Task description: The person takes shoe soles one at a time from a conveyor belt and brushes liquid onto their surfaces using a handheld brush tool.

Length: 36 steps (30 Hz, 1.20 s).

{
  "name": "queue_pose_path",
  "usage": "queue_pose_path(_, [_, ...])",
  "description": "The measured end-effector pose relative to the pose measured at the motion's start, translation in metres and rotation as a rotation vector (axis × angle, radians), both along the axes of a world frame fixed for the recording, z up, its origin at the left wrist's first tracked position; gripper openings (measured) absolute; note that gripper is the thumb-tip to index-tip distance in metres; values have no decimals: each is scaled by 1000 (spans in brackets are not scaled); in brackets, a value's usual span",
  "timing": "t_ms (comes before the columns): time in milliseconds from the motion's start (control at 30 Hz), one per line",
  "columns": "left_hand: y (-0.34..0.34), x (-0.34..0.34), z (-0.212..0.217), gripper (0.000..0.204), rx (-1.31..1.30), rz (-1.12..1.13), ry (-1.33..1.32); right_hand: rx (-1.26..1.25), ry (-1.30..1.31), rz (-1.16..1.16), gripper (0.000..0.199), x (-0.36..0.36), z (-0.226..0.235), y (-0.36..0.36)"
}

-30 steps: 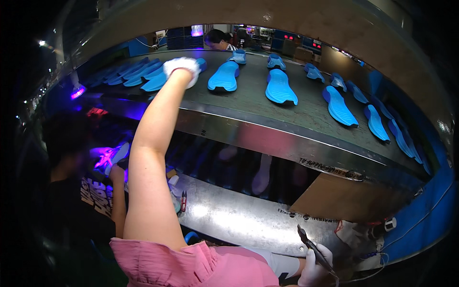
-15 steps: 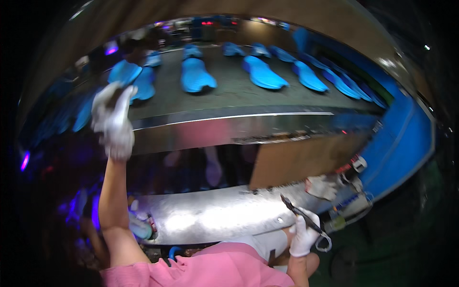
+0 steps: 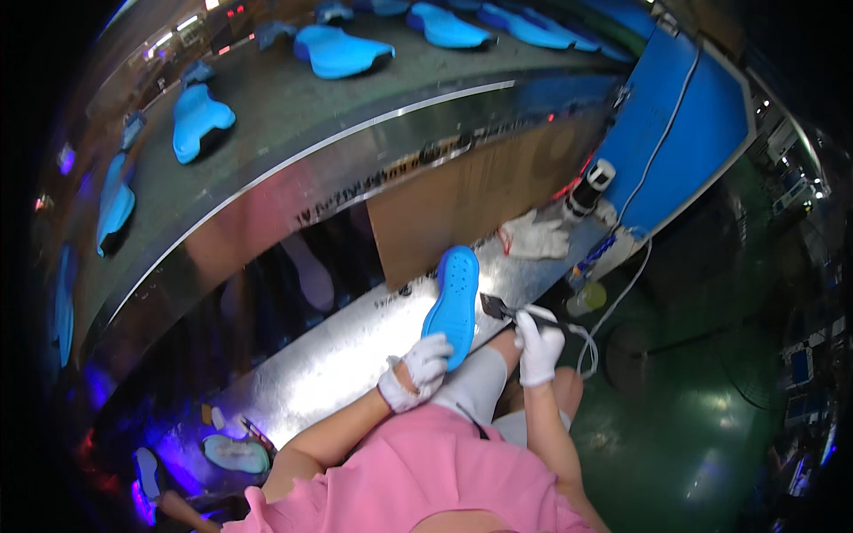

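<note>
blue perforated shoe sole point(image 3: 453, 305) held upright over the steel shelf, small brush point(image 3: 496, 307) touching its edge.

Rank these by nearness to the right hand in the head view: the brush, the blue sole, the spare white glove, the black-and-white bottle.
1. Brush: held in the right hand.
2. Blue sole: just to its left, in the left hand.
3. Spare glove: farther up the bench.
4. Bottle: beyond the glove, by the blue panel.

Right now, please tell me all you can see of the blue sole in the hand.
The blue sole looks like soft foam or rubber, with rows of small holes across its face. It stands tilted over the steel shelf. The gloved left hand grips its lower end. The brush in the right hand meets its right edge.
</note>
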<state>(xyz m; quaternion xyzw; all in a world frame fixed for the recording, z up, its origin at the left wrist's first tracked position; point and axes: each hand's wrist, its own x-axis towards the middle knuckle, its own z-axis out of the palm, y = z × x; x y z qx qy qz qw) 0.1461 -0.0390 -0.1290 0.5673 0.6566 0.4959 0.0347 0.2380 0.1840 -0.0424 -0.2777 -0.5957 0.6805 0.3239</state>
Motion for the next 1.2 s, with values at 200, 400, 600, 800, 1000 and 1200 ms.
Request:
queue_pose_path(200, [23,5,-1,37,136,447,-1045,471,-505,54,24,-62,-44,4])
queue_pose_path(400, [37,-25,-18,65,478,-1106,-2220,726,-523,97,28,-65,-38,-35])
queue_pose_path(600, [51,-13,32,83,385,-35,-2216,588,-405,500,18,-6,40,-51])
queue_pose_path(800, [74,-1,23,79,572,-422,-1955,1216,-33,318,16,-24,67,-59])
queue_pose_path(1000, [65,-15,50,80,776,-1123,-1982,923,89,113,23,-31,76,-48])
queue_pose_path(1200, [77,-21,71,89,766,-613,-1949,736,76,366,22,-11,93,-75])
